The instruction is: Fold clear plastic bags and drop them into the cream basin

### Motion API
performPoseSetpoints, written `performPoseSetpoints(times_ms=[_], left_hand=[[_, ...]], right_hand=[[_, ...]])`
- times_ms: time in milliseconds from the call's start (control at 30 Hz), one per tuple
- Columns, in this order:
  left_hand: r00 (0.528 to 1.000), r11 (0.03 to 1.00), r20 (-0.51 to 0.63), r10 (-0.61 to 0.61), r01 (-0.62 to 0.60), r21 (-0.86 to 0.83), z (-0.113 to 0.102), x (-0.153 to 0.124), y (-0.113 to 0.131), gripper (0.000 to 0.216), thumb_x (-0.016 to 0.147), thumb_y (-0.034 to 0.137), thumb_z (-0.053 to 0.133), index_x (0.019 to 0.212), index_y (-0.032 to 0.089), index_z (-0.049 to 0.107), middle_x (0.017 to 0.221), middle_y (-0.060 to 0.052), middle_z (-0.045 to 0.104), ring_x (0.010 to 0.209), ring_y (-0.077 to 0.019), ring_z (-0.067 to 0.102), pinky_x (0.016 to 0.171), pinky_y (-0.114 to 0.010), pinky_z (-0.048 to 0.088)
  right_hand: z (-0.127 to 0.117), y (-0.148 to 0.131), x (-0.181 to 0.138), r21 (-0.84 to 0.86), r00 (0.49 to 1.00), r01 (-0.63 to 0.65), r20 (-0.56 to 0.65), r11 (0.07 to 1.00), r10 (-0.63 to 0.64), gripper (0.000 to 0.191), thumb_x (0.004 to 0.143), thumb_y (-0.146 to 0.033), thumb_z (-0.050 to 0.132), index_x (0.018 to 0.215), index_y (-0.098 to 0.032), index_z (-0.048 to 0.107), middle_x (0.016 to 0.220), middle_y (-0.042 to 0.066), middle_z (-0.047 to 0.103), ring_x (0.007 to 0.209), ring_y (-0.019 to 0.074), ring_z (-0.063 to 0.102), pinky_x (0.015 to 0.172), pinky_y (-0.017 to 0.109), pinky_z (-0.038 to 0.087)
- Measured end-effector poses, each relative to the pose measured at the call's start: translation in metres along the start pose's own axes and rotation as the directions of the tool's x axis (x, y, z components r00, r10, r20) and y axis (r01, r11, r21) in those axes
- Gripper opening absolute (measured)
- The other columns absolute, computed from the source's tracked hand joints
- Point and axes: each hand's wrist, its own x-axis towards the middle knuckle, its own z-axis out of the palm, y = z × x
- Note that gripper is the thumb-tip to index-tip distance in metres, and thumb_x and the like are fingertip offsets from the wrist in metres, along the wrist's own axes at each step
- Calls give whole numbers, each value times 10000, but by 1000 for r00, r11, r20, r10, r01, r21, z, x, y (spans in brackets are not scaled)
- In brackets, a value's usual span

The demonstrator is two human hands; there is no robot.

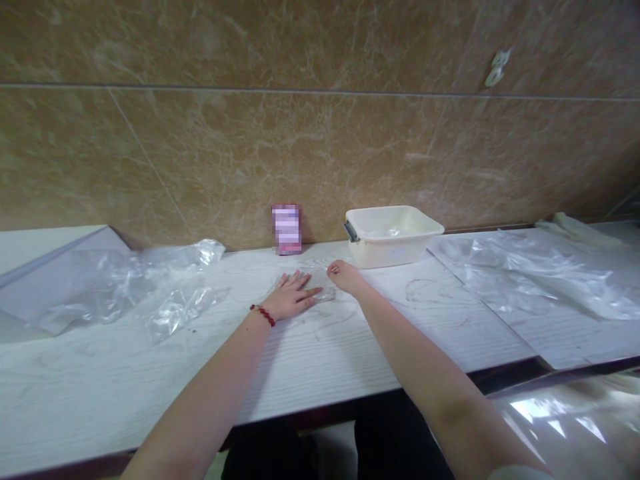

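My left hand (290,297), with a red beaded bracelet at the wrist, lies flat with its fingers spread. Under and beside those fingers is a small clear plastic bag (326,294), pressed against the white wood-grain table (310,373). Just to the right, my right hand (345,276) is closed in a pinch at the bag's far right side. A thin pale edge shows at its fingertips, but I cannot make out what it is. Behind my right hand stands a cream plastic tub (395,252) with a grey handle.
A small upright card or screen (287,230), blurred, leans against the marble-look wall (300,147). Crumpled clear plastic (180,312) lies at left beside a white panel or box (55,257). More clear plastic sheeting (530,270) spreads at right. The table's front edge is near my body.
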Motion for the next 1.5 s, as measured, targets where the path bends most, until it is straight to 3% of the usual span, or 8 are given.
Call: performPoseSetpoints(times_ms=[233, 367, 600, 800, 967, 1167, 1333, 1500], left_hand=[[1000, 1000, 22, -14, 14, 11, 2, 1, -1, 471, 791, 554, 143, 1215, 409, 289, 1368, 11, 147, 1240, -262, 44, 941, -516, 36], [999, 1000, 37, -24, 24, 9, 3, 2, -3, 460, 812, 516, 109, 1208, 399, 312, 1368, 28, 144, 1244, -236, 44, 957, -490, 34], [999, 1000, 31, -9, 8, 25, 4, 2, -4, 438, 821, 496, 137, 1201, 396, 331, 1367, 20, 146, 1243, -242, 34, 954, -494, 37], [1000, 1000, 23, 18, -18, 8, 0, -1, -1, 425, 810, 504, 201, 1209, 404, 305, 1367, 16, 154, 1241, -255, 42, 948, -510, 38], [1000, 999, -15, 24, -25, -40, -5, -3, -4, 427, 819, 473, 214, 1218, 366, 321, 1357, 12, 192, 1241, -237, 84, 965, -471, 95], [971, 986, -170, -169, 168, -19, -1, -1, -18, 443, 842, 309, 183, 1252, 203, 311, 1307, -48, 314, 1215, -184, 208, 976, -377, 181], [951, 953, -93, -294, 299, 47, 10, -2, -22, 534, 821, 415, 202, 1274, 137, 253, 1333, -112, 241, 1219, -237, 184, 961, -431, 168], [943, 942, -16, -332, 333, 49, 9, -6, -22, 590, 800, 520, 113, 1292, 207, 202, 1363, -84, 156, 1235, -249, 115, 953, -475, 121]], right_hand=[[-10, -7, -20, 41, 931, -145, 342, 989, 123, 330, 709, -367, 518, 967, -170, 461, 685, 38, 601, 463, 83, 530, 438, 193, 424], [-9, -8, -27, -76, 933, -77, 346, 994, 98, 347, 687, -362, 541, 978, -185, 475, 634, 10, 594, 447, 72, 512, 433, 176, 406], [-7, -18, -41, -390, 944, 260, 296, 883, -147, 124, 648, -252, 546, 737, -203, 617, 734, 15, 620, 676, 118, 556, 611, 194, 398], [-10, -21, -42, -494, 947, 269, 294, 827, -133, 138, 669, -216, 503, 728, -196, 626, 811, 41, 625, 779, 173, 555, 676, 241, 393], [-10, -34, -36, -491, 970, 244, 125, 836, -210, 258, 787, -221, 355, 897, -140, 575, 890, 103, 596, 844, 183, 536, 719, 257, 380], [19, -33, -25, -434, 940, 337, 111, 836, -322, 344, 822, -282, 312, 1096, -117, 441, 1083, 136, 503, 1006, 192, 452, 840, 288, 326], [42, -19, -22, -510, 927, 373, 160, 775, -340, 479, 820, -373, 278, 1202, -93, 347, 1276, 151, 322, 1185, 233, 243, 951, 392, 176], [45, -9, -23, -520, 929, 371, 202, 769, -311, 603, 797, -503, 205, 1275, -137, 241, 1348, 104, 182, 1229, 234, 118, 959, 464, 65]])
